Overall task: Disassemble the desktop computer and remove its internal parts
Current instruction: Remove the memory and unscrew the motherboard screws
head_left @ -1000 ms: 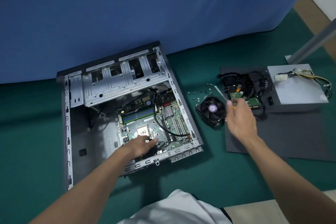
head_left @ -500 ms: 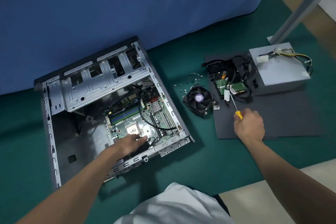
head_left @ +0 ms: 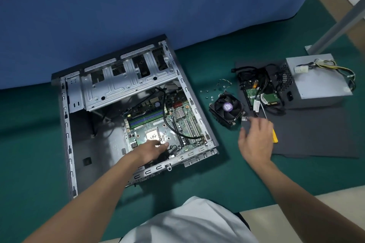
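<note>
The open desktop case [head_left: 67,124] lies on its side on green cloth, and the green motherboard [head_left: 177,124] sits inside it. My left hand [head_left: 152,150] rests on the board just below the bare CPU socket, fingers stretched forward. My right hand [head_left: 254,140] hovers over the black mat [head_left: 316,134] with its fingers spread and nothing in them. The yellow-handled screwdriver [head_left: 274,134] lies on the mat against that hand's right side. The removed cooler fan [head_left: 227,108], hard drive [head_left: 254,94] and power supply [head_left: 316,81] sit to the right of the case.
Several loose screws [head_left: 209,94] lie on the cloth between the case and the fan. Black cables tangle around the hard drive. A blue curtain hangs behind the case, and a grey metal post [head_left: 339,23] slants at the upper right.
My right hand pulled the screwdriver back from the hard drive, then let go of it on the mat and opened. My left hand stayed on the motherboard.
</note>
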### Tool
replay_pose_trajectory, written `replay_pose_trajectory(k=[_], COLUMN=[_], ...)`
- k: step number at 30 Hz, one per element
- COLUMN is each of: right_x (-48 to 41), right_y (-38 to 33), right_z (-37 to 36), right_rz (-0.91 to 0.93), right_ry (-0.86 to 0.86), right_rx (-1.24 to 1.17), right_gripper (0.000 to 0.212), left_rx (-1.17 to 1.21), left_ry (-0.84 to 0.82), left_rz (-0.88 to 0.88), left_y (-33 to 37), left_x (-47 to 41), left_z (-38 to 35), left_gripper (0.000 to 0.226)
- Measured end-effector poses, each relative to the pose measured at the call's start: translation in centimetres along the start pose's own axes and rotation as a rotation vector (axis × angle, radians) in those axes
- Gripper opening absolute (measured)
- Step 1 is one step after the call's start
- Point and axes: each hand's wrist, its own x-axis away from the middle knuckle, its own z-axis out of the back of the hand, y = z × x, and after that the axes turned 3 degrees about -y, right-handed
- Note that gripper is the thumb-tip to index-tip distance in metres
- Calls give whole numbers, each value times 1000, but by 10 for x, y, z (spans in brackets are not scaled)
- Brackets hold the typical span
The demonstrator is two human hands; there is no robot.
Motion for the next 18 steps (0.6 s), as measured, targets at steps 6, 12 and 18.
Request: replay_pose_trajectory(k=[6, 12, 18], right_x=[0, -17, -17], right_y=[-85, -121, -119], right_z=[21, 6, 6], right_rz=[3, 142, 111], right_ry=[-188, -469, -415], right_rx=[-644, -265, -226], right_gripper=[28, 57, 56], left_rx=[3, -69, 52], left_ry=[66, 227, 52], left_rz=[-8, -225, -402], left_y=[6, 41, 81], left_x=[9, 21, 13], left_z=[0, 5, -5], left_gripper=[66, 54, 40])
